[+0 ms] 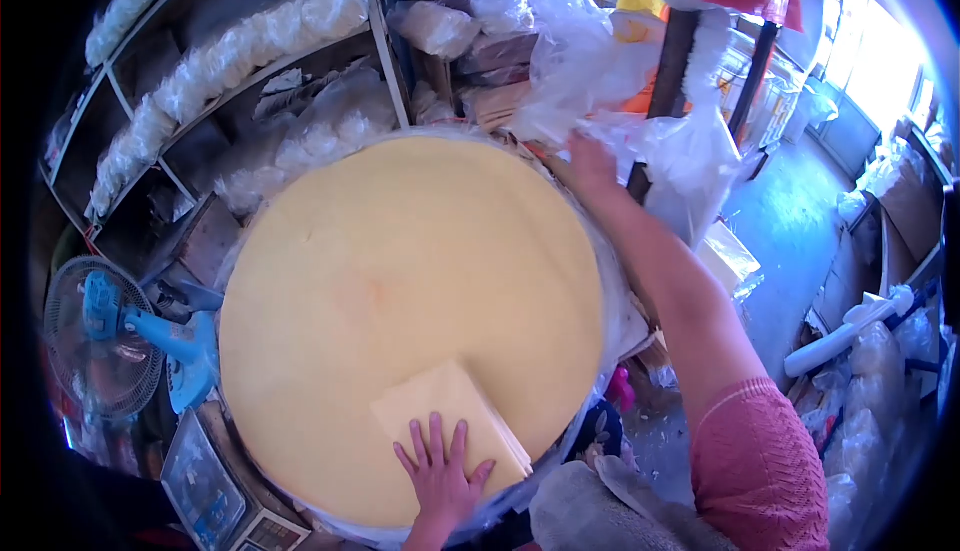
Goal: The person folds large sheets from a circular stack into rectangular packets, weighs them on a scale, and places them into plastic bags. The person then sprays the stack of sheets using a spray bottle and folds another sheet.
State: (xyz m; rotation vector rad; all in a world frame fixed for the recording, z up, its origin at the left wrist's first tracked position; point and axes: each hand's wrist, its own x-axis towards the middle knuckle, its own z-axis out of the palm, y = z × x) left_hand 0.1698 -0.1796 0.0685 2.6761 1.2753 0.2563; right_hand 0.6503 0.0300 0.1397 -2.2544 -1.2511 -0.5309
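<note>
While left hand [440,473] touches one stack [440,399] | right hand [592,161] near plastic [692,159]

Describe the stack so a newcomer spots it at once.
Find the big round yellowish tabletop. Near its edge closest to the person, under the left hand, lies the stack of thin sheets. Its straight edges set it apart from the shelves' crumpled bags.

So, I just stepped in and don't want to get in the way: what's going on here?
One person is working at a large round tabletop. Their left hand lies flat, fingers spread, on a stack of thin pale sheets near the table's close edge. Their right hand is stretched out past the far edge, at some clear plastic; it is too blurred to tell whether it grips any.
</note>
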